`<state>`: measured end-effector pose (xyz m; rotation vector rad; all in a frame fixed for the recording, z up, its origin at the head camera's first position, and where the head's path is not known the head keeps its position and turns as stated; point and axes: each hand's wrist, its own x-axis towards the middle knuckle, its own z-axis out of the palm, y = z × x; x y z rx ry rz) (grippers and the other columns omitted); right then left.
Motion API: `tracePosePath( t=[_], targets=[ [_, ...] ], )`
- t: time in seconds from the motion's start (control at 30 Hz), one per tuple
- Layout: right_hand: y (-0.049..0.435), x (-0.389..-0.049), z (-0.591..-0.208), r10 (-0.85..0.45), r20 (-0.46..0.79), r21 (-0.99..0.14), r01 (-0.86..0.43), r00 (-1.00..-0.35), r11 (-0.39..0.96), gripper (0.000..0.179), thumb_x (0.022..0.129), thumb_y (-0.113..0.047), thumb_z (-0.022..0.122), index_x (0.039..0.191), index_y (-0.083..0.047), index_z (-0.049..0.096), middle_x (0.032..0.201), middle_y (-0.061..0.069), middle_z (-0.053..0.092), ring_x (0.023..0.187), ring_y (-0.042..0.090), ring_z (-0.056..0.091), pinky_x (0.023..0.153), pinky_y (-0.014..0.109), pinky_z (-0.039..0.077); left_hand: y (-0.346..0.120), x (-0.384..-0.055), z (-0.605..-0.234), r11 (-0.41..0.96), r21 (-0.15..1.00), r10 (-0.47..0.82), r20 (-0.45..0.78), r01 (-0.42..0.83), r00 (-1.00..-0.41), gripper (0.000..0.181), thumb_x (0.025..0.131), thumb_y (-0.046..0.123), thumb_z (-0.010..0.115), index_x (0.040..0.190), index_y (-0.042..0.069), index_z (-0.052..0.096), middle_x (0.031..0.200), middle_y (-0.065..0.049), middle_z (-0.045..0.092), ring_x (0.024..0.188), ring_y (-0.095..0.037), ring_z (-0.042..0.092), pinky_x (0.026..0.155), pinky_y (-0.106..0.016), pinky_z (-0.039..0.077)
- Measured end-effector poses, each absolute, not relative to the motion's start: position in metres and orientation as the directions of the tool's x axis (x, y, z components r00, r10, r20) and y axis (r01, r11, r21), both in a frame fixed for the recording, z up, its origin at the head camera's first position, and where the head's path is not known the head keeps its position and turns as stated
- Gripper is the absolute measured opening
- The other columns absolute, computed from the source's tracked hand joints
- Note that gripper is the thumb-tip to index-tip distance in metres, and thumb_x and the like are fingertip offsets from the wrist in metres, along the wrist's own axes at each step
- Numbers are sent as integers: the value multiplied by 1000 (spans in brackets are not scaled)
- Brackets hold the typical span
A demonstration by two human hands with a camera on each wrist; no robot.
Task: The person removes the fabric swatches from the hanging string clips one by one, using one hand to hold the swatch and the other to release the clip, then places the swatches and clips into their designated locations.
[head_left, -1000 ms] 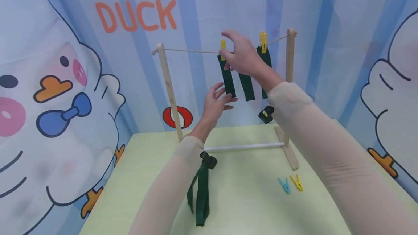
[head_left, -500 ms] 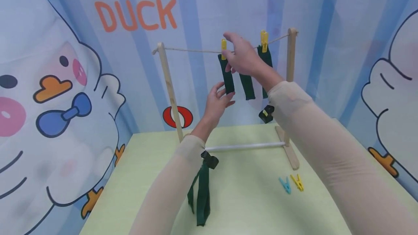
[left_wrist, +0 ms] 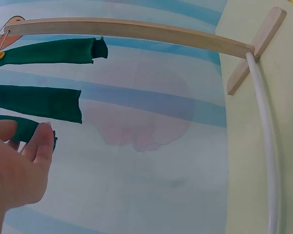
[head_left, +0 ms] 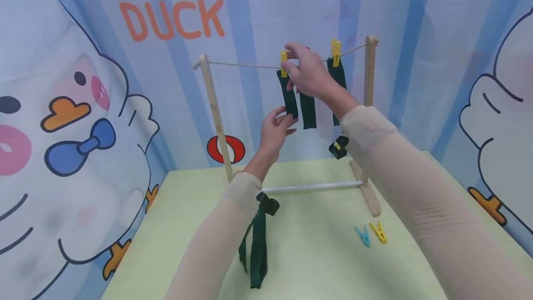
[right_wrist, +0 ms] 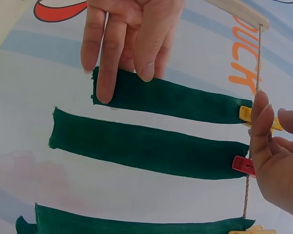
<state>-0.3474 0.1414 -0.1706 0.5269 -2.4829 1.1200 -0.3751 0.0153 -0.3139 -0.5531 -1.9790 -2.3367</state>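
Note:
A strip of dark green cloth hangs from the line under a yellow clothespin. My left hand holds its lower end, with a finger laid in front and others behind. My right hand is at the line, index finger and thumb about the yellow clothespin; the exact contact is partly hidden in the head view. A second green strip hangs beside it, clipped by a red clothespin. Farther right, another green strip hangs from yellow clothespins.
The line runs between wooden posts joined by a white rod. A blue clothespin and a yellow one lie on the table. More green cloth lies near my left forearm.
My left hand has come up slightly onto the strip's lower end. My right index finger has bent toward the clothespin. The middle strip has swung left.

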Motion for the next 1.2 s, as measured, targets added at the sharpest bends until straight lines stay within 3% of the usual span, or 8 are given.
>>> tracePosePath(
  t=[0.2, 0.5, 0.73, 0.97, 1.2],
  targets=[
    [138, -348, -169, -174, 488, -621, -481, -855, 619, 52, 108, -23, 46, 156, -9, 31, 148, 12, 47, 76, 27, 67, 68, 36, 55, 11, -374, -312, -179, 946, 188, 302, 270, -934, 39, 102, 17, 60, 139, 5, 55, 121, -14, 69, 106, -24, 70, 88, -35, 56],
    [137, -347, -171, -177, 508, -581, -488, -843, 651, 46, 108, -20, 45, 152, -9, 42, 145, 10, 50, 75, 27, 66, 56, 26, 47, 8, -374, -313, -140, 951, 178, 300, 277, -937, 30, 101, 21, 62, 127, 6, 64, 114, -10, 72, 101, -21, 71, 84, -33, 57],
    [136, -347, -169, -158, 509, -562, -466, -846, 683, 42, 108, -18, 45, 148, -6, 46, 142, 10, 52, 76, 23, 61, 65, 29, 48, 8, -374, -315, -138, 952, 166, 294, 273, -941, 33, 101, 22, 62, 131, 7, 63, 120, -8, 70, 102, -19, 71, 85, -32, 57],
    [137, -347, -170, -135, 543, -541, -468, -829, 699, 35, 106, -15, 49, 138, -3, 54, 131, 12, 58, 104, 23, 57, 79, 31, 50, 9, -372, -315, -144, 952, 167, 292, 269, -942, 32, 101, 21, 62, 130, 7, 63, 121, -7, 70, 102, -19, 71, 86, -33, 56],
    [139, -349, -170, -114, 588, -523, -484, -801, 702, 28, 105, -13, 53, 128, -1, 61, 121, 12, 63, 102, 23, 59, 81, 33, 50, 10, -370, -313, -153, 951, 158, 291, 268, -943, 30, 101, 19, 62, 128, 7, 65, 116, -8, 71, 103, -21, 71, 85, -33, 56]
  ],
)
